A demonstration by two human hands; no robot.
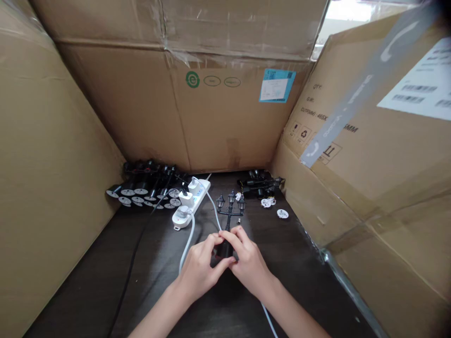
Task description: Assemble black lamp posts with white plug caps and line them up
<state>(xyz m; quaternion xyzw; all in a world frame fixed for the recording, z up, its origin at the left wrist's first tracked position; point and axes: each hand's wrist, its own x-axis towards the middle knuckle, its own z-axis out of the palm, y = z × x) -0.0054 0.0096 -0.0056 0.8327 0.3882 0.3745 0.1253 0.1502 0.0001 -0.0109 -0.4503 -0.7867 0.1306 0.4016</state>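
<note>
We have both hands closed around the dark base of a miniature lamp post (pixel 229 211), which stands out ahead of them, its long axis running away from us toward the far wall and its three lanterns at the far end. The left hand (pixel 197 274) and right hand (pixel 250 265) sit about equally near, one on each side of the base. The right fingers (pixel 234 239) lie pressed together over the top of it, while the left fingers (pixel 211 245) curl in from the other side, and together they pinch it (the fingertips underneath are hidden from us). A white cable (pixel 186 251) passes behind the hands to a power strip (pixel 200 195), just left of the lanterns. Farther left we see a heap of black lamp parts (pixel 148 176) with white discs (pixel 141 191). To the right lie more black parts (pixel 259 184) and loose discs (pixel 282 214), all on a dark surface (pixel 303 286).
</note>
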